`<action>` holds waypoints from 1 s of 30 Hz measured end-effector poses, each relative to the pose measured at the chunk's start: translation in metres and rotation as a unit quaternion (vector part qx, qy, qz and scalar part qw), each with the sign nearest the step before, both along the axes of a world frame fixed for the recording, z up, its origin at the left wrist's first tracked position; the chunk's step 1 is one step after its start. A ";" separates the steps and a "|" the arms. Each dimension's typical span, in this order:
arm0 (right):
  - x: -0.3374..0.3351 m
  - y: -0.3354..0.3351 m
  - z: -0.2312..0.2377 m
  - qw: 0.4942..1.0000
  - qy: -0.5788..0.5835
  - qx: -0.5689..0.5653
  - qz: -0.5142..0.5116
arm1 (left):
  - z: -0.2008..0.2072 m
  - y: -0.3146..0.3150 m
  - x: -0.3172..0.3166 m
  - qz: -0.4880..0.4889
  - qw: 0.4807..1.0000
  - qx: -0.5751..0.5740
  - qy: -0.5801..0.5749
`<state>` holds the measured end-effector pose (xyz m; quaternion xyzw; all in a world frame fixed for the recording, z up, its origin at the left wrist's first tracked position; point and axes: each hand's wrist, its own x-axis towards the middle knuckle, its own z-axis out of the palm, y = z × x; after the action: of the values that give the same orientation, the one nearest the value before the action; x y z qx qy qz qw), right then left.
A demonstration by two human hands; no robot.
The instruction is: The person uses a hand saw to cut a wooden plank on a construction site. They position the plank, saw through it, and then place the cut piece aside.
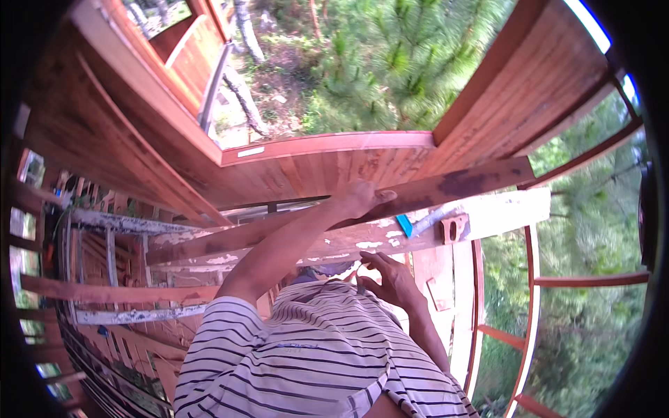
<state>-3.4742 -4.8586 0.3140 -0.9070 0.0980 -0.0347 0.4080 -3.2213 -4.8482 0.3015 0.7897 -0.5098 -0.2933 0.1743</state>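
A long dark-brown wooden board [481,182] lies slantwise across a workbench plank [348,240] with worn white paint. My left hand [359,200] rests over the board near its middle, its fingers closed around the edge. At my waist, my right hand [394,280] hovers near the bench's near edge, fingers bent and apart, with nothing plainly in it. To the right on the bench lies a reddish saw-type handle [454,228]. Beside it is a bright blue piece [404,225] next to a greyish strip; what these belong to is unclear.
Beyond the bench stands a wood-plank wall [313,174] with an open window frame [327,141]. At left, a white-flaked wooden frame [139,317] and several timbers stand close by. Wooden rails [592,281] run along the right, with trees outside.
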 end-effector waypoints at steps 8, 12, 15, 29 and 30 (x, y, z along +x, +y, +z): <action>-0.035 0.046 -0.002 0.975 0.122 0.049 -0.181 | -0.215 0.132 0.059 0.035 0.999 0.022 -0.017; -0.035 0.080 -0.011 0.958 0.133 0.053 -0.250 | -0.232 0.171 0.076 0.031 0.993 0.110 -0.007; -0.024 0.092 -0.014 0.955 0.129 0.040 -0.265 | -0.245 0.190 0.089 0.049 0.992 0.113 -0.014; -0.063 -0.035 0.241 0.771 -0.546 -0.306 -0.119 | -0.248 0.219 0.089 -0.001 0.960 0.128 -0.248; -0.061 -0.041 0.254 0.758 -0.563 -0.322 -0.072 | -0.244 0.221 0.089 0.027 0.959 0.139 -0.246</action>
<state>-3.5349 -4.8999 0.5680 -0.7922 -0.1015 -0.5978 0.0694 -3.1323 -4.6274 0.0572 0.8677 -0.4692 -0.1528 -0.0604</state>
